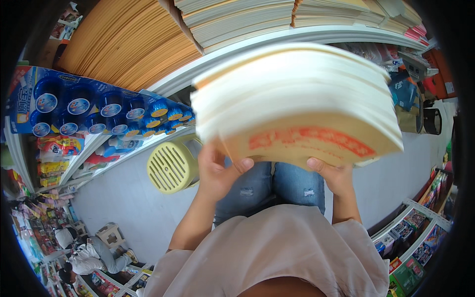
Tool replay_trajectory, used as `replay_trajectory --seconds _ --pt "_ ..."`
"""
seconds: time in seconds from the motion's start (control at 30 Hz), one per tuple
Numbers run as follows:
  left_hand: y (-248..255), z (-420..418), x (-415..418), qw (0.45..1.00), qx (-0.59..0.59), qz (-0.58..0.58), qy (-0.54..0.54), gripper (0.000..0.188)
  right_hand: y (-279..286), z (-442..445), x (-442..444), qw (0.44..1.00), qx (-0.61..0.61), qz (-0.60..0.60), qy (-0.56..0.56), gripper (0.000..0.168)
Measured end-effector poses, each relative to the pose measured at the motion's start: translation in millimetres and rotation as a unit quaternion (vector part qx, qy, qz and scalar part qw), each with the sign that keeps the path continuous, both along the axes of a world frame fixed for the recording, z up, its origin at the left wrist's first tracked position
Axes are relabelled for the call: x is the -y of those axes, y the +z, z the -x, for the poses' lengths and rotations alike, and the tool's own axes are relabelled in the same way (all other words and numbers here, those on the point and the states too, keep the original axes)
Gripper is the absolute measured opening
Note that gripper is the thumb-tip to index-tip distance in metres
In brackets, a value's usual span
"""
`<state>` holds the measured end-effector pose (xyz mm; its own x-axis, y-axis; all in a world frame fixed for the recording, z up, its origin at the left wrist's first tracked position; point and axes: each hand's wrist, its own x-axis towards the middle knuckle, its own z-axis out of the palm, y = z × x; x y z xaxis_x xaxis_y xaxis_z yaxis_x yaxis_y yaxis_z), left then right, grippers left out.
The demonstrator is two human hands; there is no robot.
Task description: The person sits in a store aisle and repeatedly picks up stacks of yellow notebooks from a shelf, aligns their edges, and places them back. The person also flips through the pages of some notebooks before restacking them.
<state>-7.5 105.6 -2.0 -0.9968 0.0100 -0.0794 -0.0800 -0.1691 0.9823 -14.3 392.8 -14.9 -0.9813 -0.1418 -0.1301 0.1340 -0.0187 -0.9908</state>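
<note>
Both of my hands grip a thick, bowed stack of kraft-paper envelopes or folders (293,92) in front of my thighs. Motion blur softens its pale layered edges. Red printing runs across the brown face turned towards me. My left hand (217,170) clasps the near left corner, thumb on the face. At the near right side, my right hand (336,172) presses its thumb on the same face, fingers hidden underneath. Beyond the stack, a white shelf (256,44) carries more tightly packed paper stacks, brown ones (137,44) at left and paler ones (237,22) towards the right.
A yellow-green plastic stool (169,169) stands on the grey floor to my left. Blue packaged containers (78,104) jut out above shelved detergent bags (61,144). Lower left, people (92,256) are near a pale stool (111,234). Goods racks (412,230) line the right side.
</note>
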Motion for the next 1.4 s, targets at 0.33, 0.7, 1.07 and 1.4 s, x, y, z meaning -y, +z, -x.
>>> replay_trajectory --seconds 0.33,0.7,1.07,1.4 --pt "1 10 -25 0.984 -0.138 0.113 0.002 0.075 -70 62 -7 0.92 -0.353 0.168 -0.01 0.053" --pt "-13 35 -33 0.996 -0.085 -0.018 -0.015 0.098 -5 51 11 0.976 -0.162 0.142 -0.031 0.129" --pt "-121 19 -17 0.992 -0.124 0.029 -0.007 0.074 -4 42 16 0.979 -0.162 0.085 -0.089 0.086" --pt "-95 19 -26 0.997 -0.064 0.016 0.037 0.066 11 58 0 0.959 -0.278 0.024 -0.048 0.04"
